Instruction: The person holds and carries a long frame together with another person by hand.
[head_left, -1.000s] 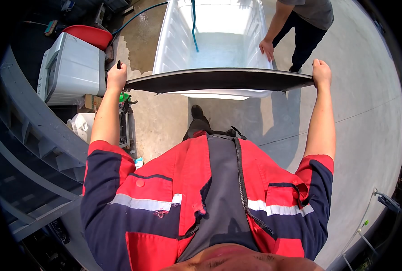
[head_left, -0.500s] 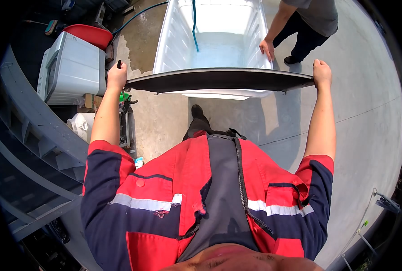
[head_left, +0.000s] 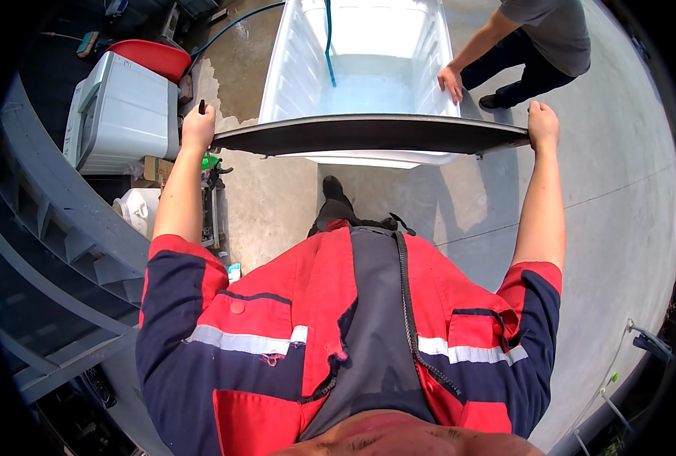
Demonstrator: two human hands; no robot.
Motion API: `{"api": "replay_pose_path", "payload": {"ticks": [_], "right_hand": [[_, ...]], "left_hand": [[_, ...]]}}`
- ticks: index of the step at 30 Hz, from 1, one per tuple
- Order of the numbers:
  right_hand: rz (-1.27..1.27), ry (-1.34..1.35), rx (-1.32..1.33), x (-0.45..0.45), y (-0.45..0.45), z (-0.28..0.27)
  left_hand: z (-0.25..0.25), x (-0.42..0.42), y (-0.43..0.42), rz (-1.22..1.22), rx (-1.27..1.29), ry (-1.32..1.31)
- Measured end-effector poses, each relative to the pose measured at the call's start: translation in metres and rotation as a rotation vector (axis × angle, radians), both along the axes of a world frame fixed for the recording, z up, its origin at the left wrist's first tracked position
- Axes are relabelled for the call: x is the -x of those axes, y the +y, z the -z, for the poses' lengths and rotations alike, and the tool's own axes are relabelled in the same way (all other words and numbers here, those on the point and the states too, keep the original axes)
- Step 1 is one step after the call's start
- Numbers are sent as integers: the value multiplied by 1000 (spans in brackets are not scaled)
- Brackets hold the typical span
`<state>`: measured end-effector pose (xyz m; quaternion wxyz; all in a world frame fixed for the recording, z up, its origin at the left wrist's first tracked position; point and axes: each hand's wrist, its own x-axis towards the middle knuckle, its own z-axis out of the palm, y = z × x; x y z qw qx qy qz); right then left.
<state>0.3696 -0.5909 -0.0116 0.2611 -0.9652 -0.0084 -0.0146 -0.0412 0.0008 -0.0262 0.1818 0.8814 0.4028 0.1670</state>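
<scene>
A long dark panel point(head_left: 368, 135) stretches across the view in front of me, seen nearly edge-on. My left hand point(head_left: 199, 128) is closed round its left end, with a small black piece sticking up from the fist. Its right end is in the closed fingers of my right hand point(head_left: 543, 125). Beyond the panel stands a large white tub point(head_left: 281, 72) with clear water in it, and the panel hides part of the tub's near rim. A blue-green hose point(head_left: 328, 38) hangs down into the water.
A co-worker's hand point(head_left: 450, 82) rests on the tub's right rim. At the left are a white and grey appliance point(head_left: 129, 114), a red basin point(head_left: 151, 59), a white bucket point(head_left: 136, 209) and metal stairs point(head_left: 87, 213). A thin rack point(head_left: 611, 403) stands at lower right.
The co-worker's body and legs have shifted to the right, their hand staying on the tub rim. My hands and the panel have hardly moved.
</scene>
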Motion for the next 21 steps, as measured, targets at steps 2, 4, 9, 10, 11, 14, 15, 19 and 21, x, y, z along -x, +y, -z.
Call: {"api": "replay_pose_path", "payload": {"ticks": [2, 4, 9, 10, 11, 14, 15, 19, 21], "right_hand": [[-6, 11, -5, -2, -1, 2], [-12, 12, -7, -4, -2, 3], [-37, 12, 3, -5, -3, 4], [-34, 8, -1, -5, -3, 4], [-31, 5, -6, -6, -3, 5], [-21, 2, -9, -5, -3, 5], [-17, 2, -8, -5, -2, 5], [-14, 16, -10, -4, -1, 3], [-12, 20, -12, -5, -2, 4]], "left_hand": [[-1, 0, -1, 2, 0, 4], [-2, 0, -2, -2, 10, 7], [-2, 0, -3, 6, -4, -7], [-1, 0, -1, 6, 5, -3], [2, 1, 3, 4, 5, 0], [5, 1, 7, 2, 0, 8], [6, 1, 7, 2, -4, 9], [1, 0, 2, -12, 19, 14], [-1, -1, 0, -12, 12, 24]]}}
